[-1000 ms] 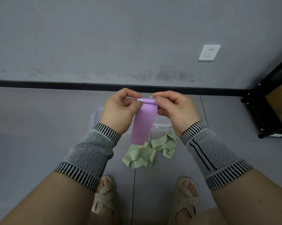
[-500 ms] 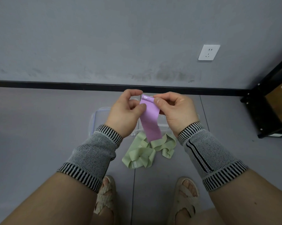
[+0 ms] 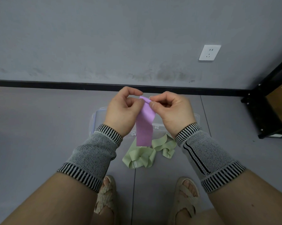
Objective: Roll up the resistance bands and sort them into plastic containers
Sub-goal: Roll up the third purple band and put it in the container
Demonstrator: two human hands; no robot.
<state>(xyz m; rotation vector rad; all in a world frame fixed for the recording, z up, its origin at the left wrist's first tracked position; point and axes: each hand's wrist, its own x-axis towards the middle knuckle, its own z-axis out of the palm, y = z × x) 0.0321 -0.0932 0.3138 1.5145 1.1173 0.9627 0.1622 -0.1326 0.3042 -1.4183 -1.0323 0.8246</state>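
A purple resistance band (image 3: 144, 125) hangs in the air in front of me. Its top edge is pinched between the fingertips of my left hand (image 3: 124, 109) and my right hand (image 3: 171, 111), and the rest hangs straight down. On the grey floor below lies a crumpled pale green band (image 3: 141, 155). Clear plastic containers (image 3: 97, 118) stand on the floor behind my hands, mostly hidden by them and the purple band.
A grey wall with a black skirting strip (image 3: 55, 83) runs across the back, with a white socket (image 3: 209, 52) on it. A black metal shelf (image 3: 267, 111) holding a cardboard box stands at the right. My sandalled feet (image 3: 185, 197) are at the bottom.
My hands have shifted their pinch along the purple band's top edge and drawn closer together. The band's hanging end has swung back from the right. The green band has not moved.
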